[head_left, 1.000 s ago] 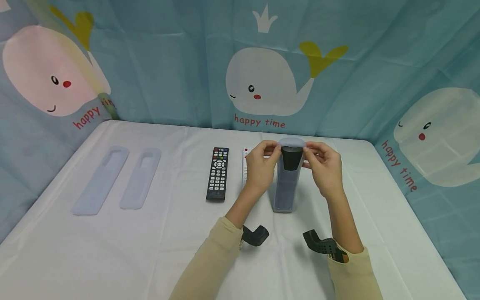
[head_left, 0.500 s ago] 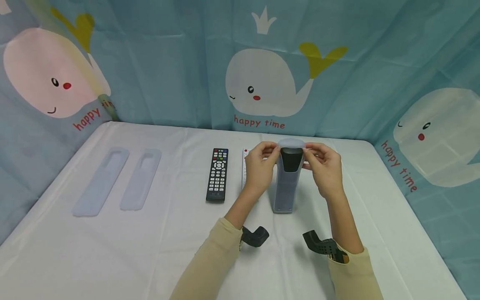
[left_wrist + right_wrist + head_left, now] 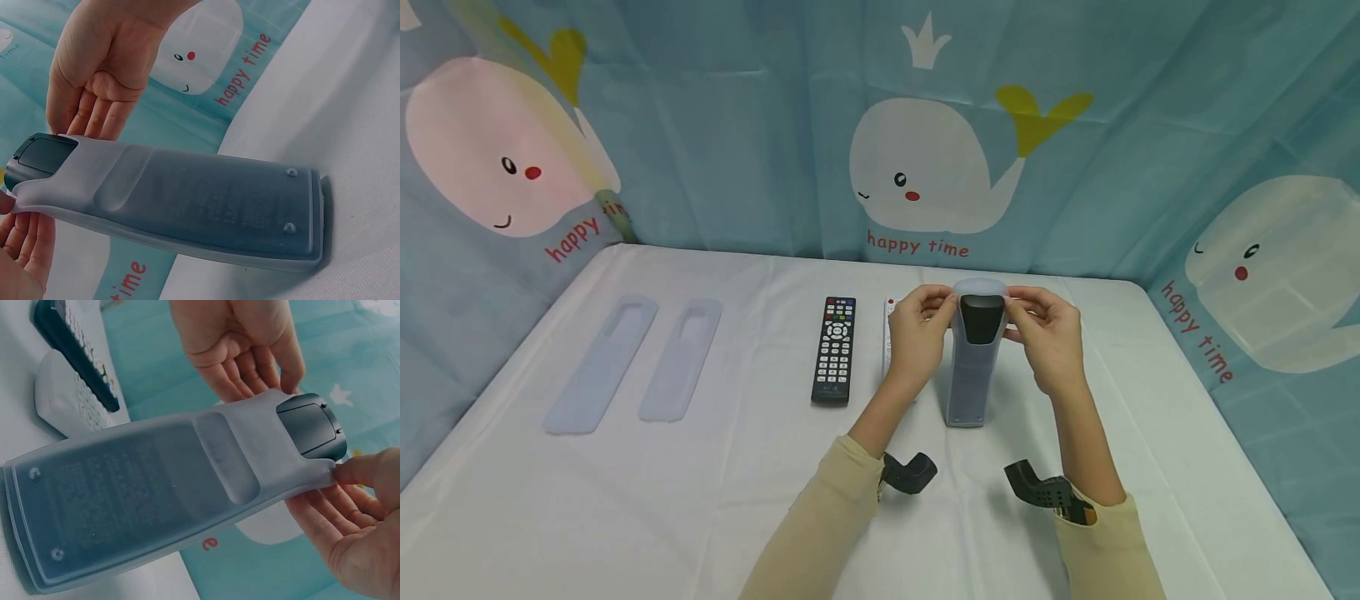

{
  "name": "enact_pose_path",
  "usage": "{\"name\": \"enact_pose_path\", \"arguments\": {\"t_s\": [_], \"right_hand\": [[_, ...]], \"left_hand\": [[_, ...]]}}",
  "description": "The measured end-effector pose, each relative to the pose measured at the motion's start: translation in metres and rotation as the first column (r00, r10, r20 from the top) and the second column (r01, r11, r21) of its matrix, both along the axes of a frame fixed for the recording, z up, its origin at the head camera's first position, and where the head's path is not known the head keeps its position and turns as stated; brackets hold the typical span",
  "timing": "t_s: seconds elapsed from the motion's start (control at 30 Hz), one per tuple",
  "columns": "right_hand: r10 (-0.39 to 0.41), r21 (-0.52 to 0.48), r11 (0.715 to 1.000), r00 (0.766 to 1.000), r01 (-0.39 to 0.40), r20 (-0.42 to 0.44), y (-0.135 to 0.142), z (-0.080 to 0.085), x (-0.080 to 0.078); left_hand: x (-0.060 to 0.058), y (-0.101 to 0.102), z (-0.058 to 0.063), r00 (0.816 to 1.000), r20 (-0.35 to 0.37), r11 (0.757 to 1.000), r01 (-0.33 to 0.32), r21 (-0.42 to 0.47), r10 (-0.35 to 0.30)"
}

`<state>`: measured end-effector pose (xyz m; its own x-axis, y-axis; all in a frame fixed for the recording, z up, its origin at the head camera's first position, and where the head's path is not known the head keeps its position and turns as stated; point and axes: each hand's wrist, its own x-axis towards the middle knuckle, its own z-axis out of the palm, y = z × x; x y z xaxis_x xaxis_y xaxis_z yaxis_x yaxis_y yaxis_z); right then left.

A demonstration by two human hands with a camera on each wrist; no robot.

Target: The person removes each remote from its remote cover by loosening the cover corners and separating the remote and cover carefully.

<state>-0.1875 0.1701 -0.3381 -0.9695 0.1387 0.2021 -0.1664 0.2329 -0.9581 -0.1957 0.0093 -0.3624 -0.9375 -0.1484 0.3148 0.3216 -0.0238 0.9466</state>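
A dark remote control (image 3: 981, 318) stands upright on its lower end inside a translucent silicone sleeve (image 3: 973, 383). Its back faces me, and its black upper end shows through the sleeve's opening. My left hand (image 3: 917, 333) pinches the sleeve's upper left edge with thumb and fingers. On the opposite edge, my right hand (image 3: 1049, 337) pinches the sleeve in the same way. In the right wrist view, the sleeve (image 3: 125, 487) covers the remote's body while the black end (image 3: 312, 428) sticks out between both hands. The remote's front is hidden.
A black remote (image 3: 833, 350) lies buttons up to the left. Beside it, a white remote (image 3: 887, 337) is partly hidden by my left hand. Two more translucent sleeves, one longer (image 3: 602, 367) and one shorter (image 3: 681, 362), lie at the table's left. A patterned curtain (image 3: 760, 150) hangs behind.
The lip of the sleeve at the top of the remote has shifted very slightly. Both hands keep their pinch, and the other items have not moved.
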Motion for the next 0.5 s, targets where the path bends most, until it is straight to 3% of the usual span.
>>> {"name": "enact_pose_path", "arguments": {"t_s": [0.5], "right_hand": [[-0.021, 0.000, 1.000, 0.999, 0.021, 0.035, -0.0007, -0.0020, -0.0019]], "left_hand": [[-0.0023, 0.0005, -0.0021, 1.000, 0.019, 1.000, -0.003, -0.005, 0.003]]}}
